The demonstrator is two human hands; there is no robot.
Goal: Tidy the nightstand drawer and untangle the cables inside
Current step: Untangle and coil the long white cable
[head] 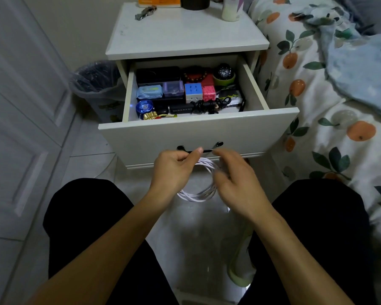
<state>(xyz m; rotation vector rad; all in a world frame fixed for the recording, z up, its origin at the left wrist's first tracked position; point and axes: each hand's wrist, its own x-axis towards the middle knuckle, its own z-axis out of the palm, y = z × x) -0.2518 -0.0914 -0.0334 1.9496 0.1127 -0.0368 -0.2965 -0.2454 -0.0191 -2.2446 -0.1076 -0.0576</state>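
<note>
Bedside floor tiles and a white nightstand (186,38) frame the scene, its drawer (198,126) pulled fully open at centre frame. Below the drawer's handle (217,144), a person holds a white cable (204,166) wound into a loose coil between both hands. The left hand (174,170) pinches the coil's upper edge, thumb raised. The right hand (235,179) curls around the coil's right side, blurred, so whether its fingers are clamped cannot be told. The coil stands roughly upright, its loop sagging toward lower centre between the wrists, with no free end visible. Both hands sit equally near it, and the drawer lies straight above them in the frame. Inside, a black cable (207,106) lies bundled along the front edge, beside a cube (193,90), a yo-yo (144,108) and small boxes. A bin (97,82) stands at left, a bed (330,102) at right.
</note>
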